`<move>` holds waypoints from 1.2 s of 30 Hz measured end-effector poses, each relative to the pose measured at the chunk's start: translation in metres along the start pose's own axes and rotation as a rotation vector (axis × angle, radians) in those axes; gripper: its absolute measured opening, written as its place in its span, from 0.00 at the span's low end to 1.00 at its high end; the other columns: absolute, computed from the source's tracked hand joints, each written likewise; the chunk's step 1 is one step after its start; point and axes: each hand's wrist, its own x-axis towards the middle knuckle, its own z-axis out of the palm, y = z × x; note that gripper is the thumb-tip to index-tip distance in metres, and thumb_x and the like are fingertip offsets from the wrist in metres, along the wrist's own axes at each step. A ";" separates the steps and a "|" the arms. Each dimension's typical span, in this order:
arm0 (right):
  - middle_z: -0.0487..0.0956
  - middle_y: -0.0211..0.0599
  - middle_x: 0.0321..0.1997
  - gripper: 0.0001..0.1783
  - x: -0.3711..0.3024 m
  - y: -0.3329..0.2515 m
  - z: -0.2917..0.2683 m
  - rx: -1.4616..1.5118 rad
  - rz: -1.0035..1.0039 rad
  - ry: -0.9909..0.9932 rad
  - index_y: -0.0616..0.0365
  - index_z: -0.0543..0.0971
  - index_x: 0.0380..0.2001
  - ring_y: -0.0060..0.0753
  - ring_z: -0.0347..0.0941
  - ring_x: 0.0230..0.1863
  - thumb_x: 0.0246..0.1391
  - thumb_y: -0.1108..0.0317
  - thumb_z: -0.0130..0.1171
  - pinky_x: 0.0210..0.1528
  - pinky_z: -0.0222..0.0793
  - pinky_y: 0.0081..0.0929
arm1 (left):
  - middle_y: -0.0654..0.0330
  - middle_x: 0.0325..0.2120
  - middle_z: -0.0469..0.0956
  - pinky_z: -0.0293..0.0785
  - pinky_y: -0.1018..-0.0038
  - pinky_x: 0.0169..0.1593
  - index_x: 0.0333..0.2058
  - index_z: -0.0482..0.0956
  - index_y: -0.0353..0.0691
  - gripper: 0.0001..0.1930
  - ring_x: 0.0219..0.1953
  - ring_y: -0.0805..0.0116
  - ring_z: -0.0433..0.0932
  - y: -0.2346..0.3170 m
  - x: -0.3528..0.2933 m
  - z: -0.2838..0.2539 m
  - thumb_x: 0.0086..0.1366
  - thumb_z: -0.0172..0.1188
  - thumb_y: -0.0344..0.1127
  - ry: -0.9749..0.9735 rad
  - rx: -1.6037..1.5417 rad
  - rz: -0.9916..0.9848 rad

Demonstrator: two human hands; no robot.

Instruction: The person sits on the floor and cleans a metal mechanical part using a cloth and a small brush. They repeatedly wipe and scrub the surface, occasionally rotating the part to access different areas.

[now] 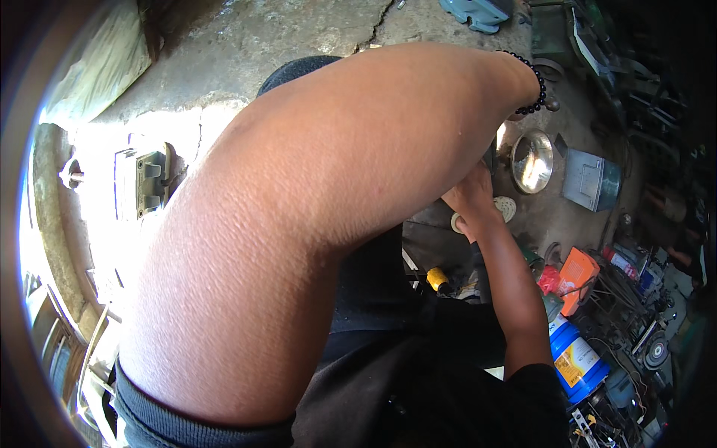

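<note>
My left arm [299, 194] sweeps across the middle of the picture, bent at the elbow, with a black bead bracelet [541, 86] on its wrist. Past the bracelet the left hand is turned away and mostly hidden, so its fingers do not show. Below that forearm is my right hand [472, 196], its fingers curled in around something dark that I cannot make out. A cream, dotted, rounded thing [506, 208] shows beside the right wrist. Close to both hands, a shiny round metal bowl [532, 162] rests on the concrete floor.
Right of the bowl stands a clear grey plastic box [591, 180]. An orange container [578, 280], a blue bucket [576, 366] and cluttered tools lie farther right. A yellow-and-black object [438, 279] is near my leg. A blue-grey part [476, 13] lies at the top; a metal part [151, 181] sits left.
</note>
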 end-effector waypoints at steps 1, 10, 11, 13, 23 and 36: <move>0.64 0.49 0.63 0.29 0.001 -0.005 0.001 -0.023 0.001 0.010 0.60 0.69 0.51 0.49 0.61 0.65 0.45 0.65 0.66 0.69 0.54 0.46 | 0.46 0.37 0.80 0.72 0.60 0.49 0.45 0.76 0.37 0.17 0.44 0.48 0.79 -0.002 -0.001 0.002 0.66 0.44 0.38 0.014 -0.026 0.004; 0.56 0.53 0.71 0.40 0.015 0.008 0.051 -0.198 -0.052 0.151 0.66 0.62 0.63 0.52 0.50 0.72 0.51 0.59 0.61 0.71 0.46 0.49 | 0.47 0.37 0.80 0.72 0.60 0.48 0.43 0.78 0.37 0.16 0.43 0.49 0.79 -0.008 0.004 0.015 0.63 0.46 0.37 -0.043 0.037 -0.016; 0.55 0.52 0.72 0.38 0.014 0.012 0.055 -0.236 -0.036 0.153 0.65 0.61 0.64 0.51 0.49 0.73 0.52 0.60 0.59 0.72 0.45 0.49 | 0.47 0.37 0.80 0.72 0.60 0.48 0.42 0.78 0.37 0.15 0.43 0.49 0.79 -0.009 0.006 0.016 0.63 0.47 0.37 -0.059 0.058 -0.017; 0.54 0.50 0.73 0.37 0.008 0.006 0.050 -0.262 -0.011 0.124 0.63 0.60 0.65 0.50 0.48 0.74 0.53 0.63 0.56 0.72 0.44 0.50 | 0.47 0.37 0.81 0.73 0.59 0.48 0.42 0.78 0.37 0.15 0.43 0.50 0.79 -0.013 0.009 0.015 0.62 0.47 0.37 -0.082 0.107 -0.030; 0.55 0.47 0.73 0.40 -0.019 -0.015 0.044 -0.234 0.044 0.098 0.61 0.57 0.67 0.46 0.48 0.74 0.51 0.64 0.55 0.72 0.42 0.53 | 0.49 0.37 0.81 0.74 0.59 0.46 0.39 0.80 0.37 0.14 0.42 0.51 0.80 -0.025 0.052 0.031 0.59 0.51 0.35 -0.263 0.424 -0.046; 0.56 0.45 0.72 0.41 0.001 -0.020 0.037 -0.249 0.078 0.091 0.61 0.58 0.67 0.48 0.49 0.73 0.51 0.59 0.57 0.71 0.43 0.55 | 0.50 0.36 0.82 0.75 0.58 0.45 0.35 0.83 0.38 0.12 0.42 0.53 0.81 -0.038 0.183 0.097 0.55 0.55 0.33 -0.544 0.898 0.007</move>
